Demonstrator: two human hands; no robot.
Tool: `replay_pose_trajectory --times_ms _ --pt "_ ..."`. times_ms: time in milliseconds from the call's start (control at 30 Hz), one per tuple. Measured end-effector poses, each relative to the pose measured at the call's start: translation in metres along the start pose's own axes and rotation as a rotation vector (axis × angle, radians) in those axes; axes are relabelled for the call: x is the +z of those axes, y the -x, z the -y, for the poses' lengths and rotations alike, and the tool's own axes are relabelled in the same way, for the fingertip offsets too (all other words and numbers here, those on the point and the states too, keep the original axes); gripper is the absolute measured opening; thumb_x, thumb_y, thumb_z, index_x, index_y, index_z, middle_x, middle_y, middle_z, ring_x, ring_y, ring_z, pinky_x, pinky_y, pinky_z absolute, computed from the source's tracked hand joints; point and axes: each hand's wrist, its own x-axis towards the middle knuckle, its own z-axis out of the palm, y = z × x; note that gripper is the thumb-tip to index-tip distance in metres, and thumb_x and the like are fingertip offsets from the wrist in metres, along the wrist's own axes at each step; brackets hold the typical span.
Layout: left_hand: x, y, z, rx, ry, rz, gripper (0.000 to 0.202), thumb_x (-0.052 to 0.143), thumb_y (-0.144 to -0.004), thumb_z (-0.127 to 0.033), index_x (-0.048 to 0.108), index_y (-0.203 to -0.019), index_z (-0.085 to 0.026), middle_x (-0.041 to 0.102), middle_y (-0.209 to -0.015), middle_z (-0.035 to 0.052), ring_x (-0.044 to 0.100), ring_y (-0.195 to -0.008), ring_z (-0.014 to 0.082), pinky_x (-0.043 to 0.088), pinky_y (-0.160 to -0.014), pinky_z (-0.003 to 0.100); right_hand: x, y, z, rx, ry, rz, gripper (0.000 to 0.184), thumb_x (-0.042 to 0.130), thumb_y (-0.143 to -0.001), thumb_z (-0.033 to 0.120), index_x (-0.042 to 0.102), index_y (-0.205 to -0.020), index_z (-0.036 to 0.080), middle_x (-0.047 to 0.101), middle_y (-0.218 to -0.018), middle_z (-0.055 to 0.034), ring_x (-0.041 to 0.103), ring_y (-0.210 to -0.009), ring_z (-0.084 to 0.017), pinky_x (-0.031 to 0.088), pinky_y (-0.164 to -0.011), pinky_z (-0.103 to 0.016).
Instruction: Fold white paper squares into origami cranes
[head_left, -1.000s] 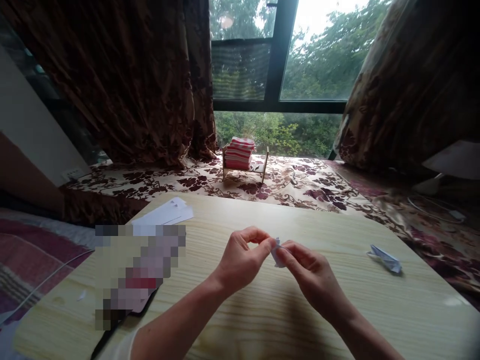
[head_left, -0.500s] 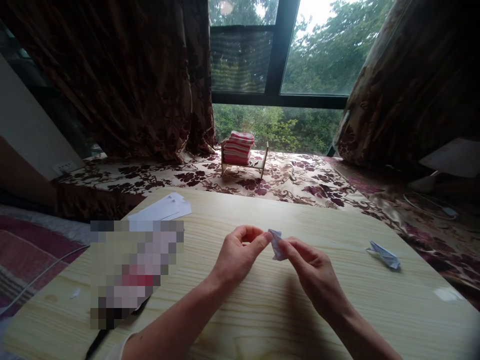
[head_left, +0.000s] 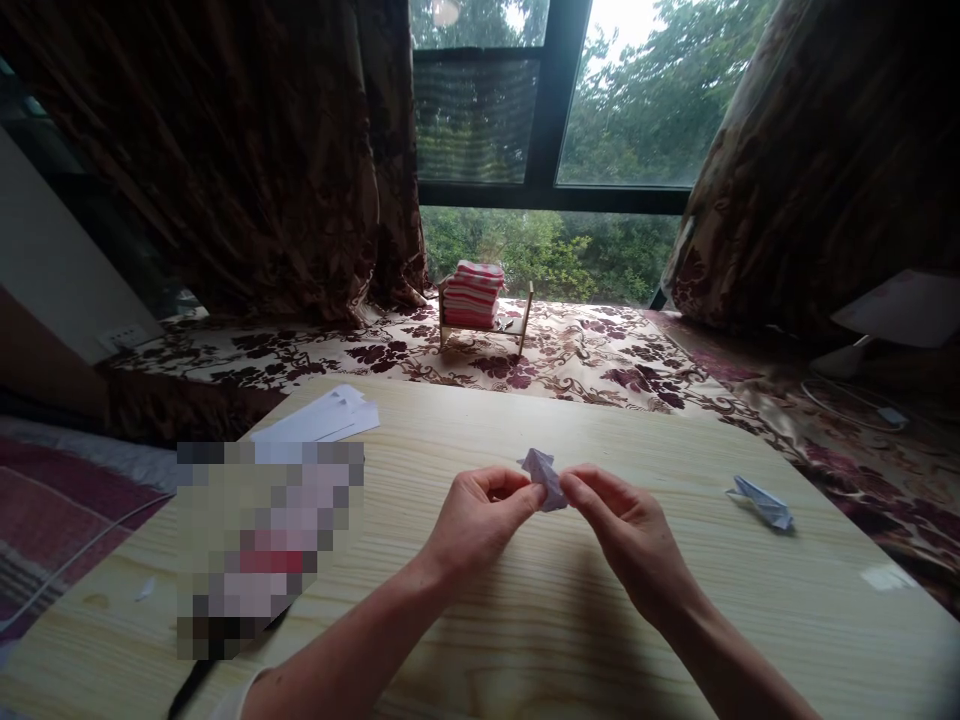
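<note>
A small folded piece of white paper [head_left: 546, 478] is pinched between my two hands, just above the wooden table [head_left: 420, 640]. My left hand [head_left: 484, 515] grips its lower left edge with thumb and forefinger. On the other side, my right hand [head_left: 626, 525] closes its thumb and fingertips at the paper's right edge. Pointed flaps of the paper stick up past my fingers; its lower part is partly covered by them. Farther right on the table lies another folded white paper piece [head_left: 761, 502], long and narrow, touched by neither hand.
White paper strips [head_left: 319, 415] lie at the table's back left, beside a blurred-out item [head_left: 270, 550]. A paper scrap [head_left: 145, 589] is near the left edge. Beyond the table, a small rack [head_left: 484, 328] holds folded striped cloths [head_left: 472, 295] on the window ledge. A lamp [head_left: 900, 310] stands right.
The folded paper has turned in my fingers, so its pointed flaps now face up and left. My left hand has shifted its hold lower on it.
</note>
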Motion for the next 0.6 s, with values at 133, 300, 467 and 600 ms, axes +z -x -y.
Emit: replay_pose_trajectory --times_ms 133,300,467,600 --pt "0.0024 0.0019 -0.0025 0.008 0.029 0.026 0.015 0.068 -0.071 -0.026 0.07 -0.071 -0.011 0.068 -0.07 0.0052 0.061 -0.076 0.0195 0.045 -0.074 0.029 0.002 0.0003 -0.0016 0.009 -0.018 0.03 0.026 0.063 -0.079 0.043 0.069 -0.081 0.017 0.07 -0.078 -0.0047 0.061 -0.076 -0.019 0.047 -0.074 -0.03" --pt "0.0031 0.0036 -0.0037 0.01 0.048 0.013 0.017 0.069 -0.07 -0.027 0.071 -0.07 -0.01 0.069 -0.068 0.0063 0.061 -0.071 0.0186 0.046 -0.071 0.029 0.003 0.0007 -0.0047 0.035 -0.038 0.049 0.027 0.064 -0.078 0.044 0.066 -0.075 0.017 0.067 -0.073 -0.0035 0.06 -0.073 -0.018 0.047 -0.07 -0.029" --pt "0.0045 0.0043 -0.0032 0.044 0.024 0.029 0.015 0.065 -0.071 -0.023 0.068 -0.064 -0.01 0.065 -0.063 0.0048 0.059 -0.066 0.0169 0.046 -0.067 0.029 0.0077 0.0042 -0.0052 -0.035 0.03 0.077 0.029 0.059 -0.082 0.043 0.06 -0.07 0.017 0.06 -0.068 -0.0013 0.054 -0.068 -0.015 0.044 -0.067 -0.027" --pt "0.0038 0.0042 -0.0025 0.041 -0.031 0.021 0.018 0.063 -0.072 -0.024 0.063 -0.059 -0.011 0.061 -0.059 0.0027 0.057 -0.064 0.0158 0.045 -0.065 0.028 0.0074 0.003 -0.0091 -0.06 0.067 0.078 0.03 0.054 -0.085 0.044 0.06 -0.072 0.017 0.061 -0.07 -0.0022 0.056 -0.071 -0.017 0.045 -0.069 -0.029"
